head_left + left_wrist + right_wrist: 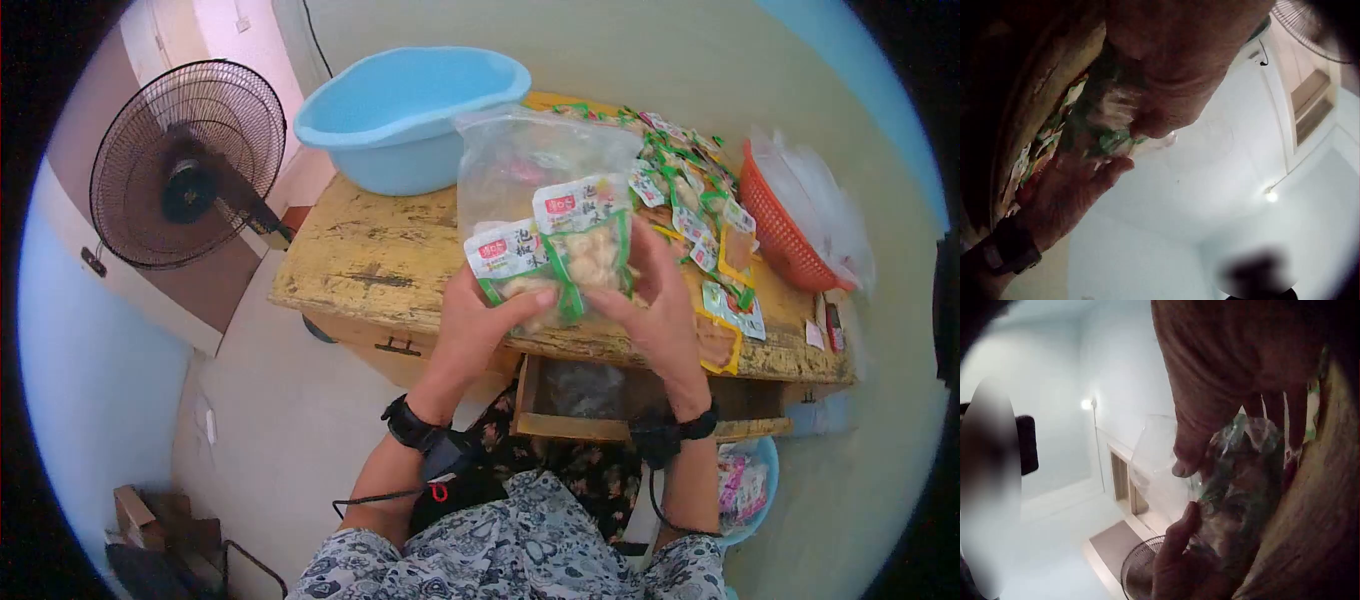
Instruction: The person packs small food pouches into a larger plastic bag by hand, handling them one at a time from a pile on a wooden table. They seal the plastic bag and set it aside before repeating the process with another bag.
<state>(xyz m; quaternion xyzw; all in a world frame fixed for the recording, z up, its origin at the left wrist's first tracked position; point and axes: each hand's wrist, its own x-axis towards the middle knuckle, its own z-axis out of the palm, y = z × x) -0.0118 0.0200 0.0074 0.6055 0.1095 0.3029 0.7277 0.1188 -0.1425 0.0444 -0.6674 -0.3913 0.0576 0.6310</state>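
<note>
Two small food packets (590, 235), white and green with red labels and pale pieces showing in their clear parts, stand side by side between the hands. They overlap a large clear plastic bag (520, 150) that rises above them; whether they are inside it I cannot tell. The left hand (480, 315) holds the left packet's lower edge, thumb across the front. The right hand (655, 305) grips the right packet from its side, thumb at the bottom corner and fingers behind. In the right wrist view, clear film (1157, 456) stretches out beyond both thumbs.
Many similar packets (690, 190) lie piled on the worn yellow table (360, 250). A blue basin (400, 150) stands back left, a red basket (780, 220) with plastic bags at right. Below the tabletop, a drawer (570, 425) is pulled out. A fan (190, 170) stands left.
</note>
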